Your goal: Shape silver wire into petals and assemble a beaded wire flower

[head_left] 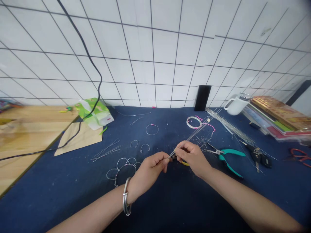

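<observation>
L hand [148, 168] and R hand [193, 158] meet just above the dark blue worktop [73, 181], both w/ fingers closed in a pinch on thin wire [171, 154]. The wire spans the small gap btwn the two sets of fingertips; strand count unclear. More wire lines run up & away past R hand; can't tell if they're the same piece. L wrist wears a silver bracelet [125, 197].

Under R hand, a yellow handle [184, 163] shows, rest hidden. Just right of R hand: teal-handled pliers [221, 152], handles spread, nose pointing back twd the hand. Further right, black keys [261, 158], then red-handled scissors [301, 156] at the edge of view.

Beyond R hand: a pale ring-shaped coil [193, 127] w/ pink cord [212, 126] near it, & a long wire bundle [229, 126] lying diagonally. Farther off, a black slab [202, 98] leans at the wall, w/ a white mug [236, 106] & a book stack [279, 115] to its right.

Left of L hand, nr the wrist & partly hidden: a petal-shaped wire piece [118, 170]. Beyond L hand: two small open loops [145, 144], then a closed wire ring [152, 134]. Farther left, loose straight wires [107, 152], then brown paper [80, 139] w/ a green packet [94, 111] behind it & a black cable [80, 124] across.
</observation>
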Action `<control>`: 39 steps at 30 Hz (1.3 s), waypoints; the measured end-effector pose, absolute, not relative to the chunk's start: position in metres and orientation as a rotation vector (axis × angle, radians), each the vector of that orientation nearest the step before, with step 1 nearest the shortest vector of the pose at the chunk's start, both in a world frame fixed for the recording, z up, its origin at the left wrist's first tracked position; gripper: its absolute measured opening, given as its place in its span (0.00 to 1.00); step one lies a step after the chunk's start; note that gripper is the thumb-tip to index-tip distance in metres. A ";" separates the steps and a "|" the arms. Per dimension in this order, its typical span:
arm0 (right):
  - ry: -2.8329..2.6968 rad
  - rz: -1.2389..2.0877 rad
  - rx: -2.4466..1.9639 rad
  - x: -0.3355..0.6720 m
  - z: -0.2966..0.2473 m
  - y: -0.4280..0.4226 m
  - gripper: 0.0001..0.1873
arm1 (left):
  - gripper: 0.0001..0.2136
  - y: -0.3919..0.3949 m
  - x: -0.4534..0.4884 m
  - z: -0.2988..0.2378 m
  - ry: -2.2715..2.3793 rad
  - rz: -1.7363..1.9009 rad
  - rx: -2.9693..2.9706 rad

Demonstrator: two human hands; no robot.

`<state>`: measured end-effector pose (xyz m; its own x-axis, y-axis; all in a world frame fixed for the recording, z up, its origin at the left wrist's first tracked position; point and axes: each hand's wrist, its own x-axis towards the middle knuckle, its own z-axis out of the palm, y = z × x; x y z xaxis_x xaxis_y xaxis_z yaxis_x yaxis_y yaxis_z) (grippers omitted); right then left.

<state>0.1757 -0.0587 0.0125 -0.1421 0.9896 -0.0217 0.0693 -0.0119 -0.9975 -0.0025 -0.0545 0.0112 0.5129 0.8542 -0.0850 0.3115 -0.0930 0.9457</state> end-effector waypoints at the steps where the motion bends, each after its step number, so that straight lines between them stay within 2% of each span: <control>1: -1.354 1.287 -1.206 0.176 0.013 -0.059 0.10 | 0.13 -0.055 -0.003 0.011 1.001 0.625 1.650; 5: -1.361 1.296 -1.201 0.175 0.013 -0.060 0.10 | 0.15 -0.055 -0.003 0.010 0.975 0.651 1.601; 13: -1.375 1.297 -1.226 0.176 0.011 -0.059 0.11 | 0.10 -0.054 -0.002 0.009 1.017 0.689 1.545; 39: -1.360 1.294 -1.160 0.174 0.011 -0.062 0.06 | 0.11 -0.056 -0.002 0.006 1.057 0.718 1.547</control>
<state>0.1741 -0.0618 0.0106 -0.1535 0.9881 0.0050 0.0445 0.0120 -0.9989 -0.0022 -0.0562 0.0060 0.4232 0.9020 -0.0857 0.2536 -0.0271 0.9669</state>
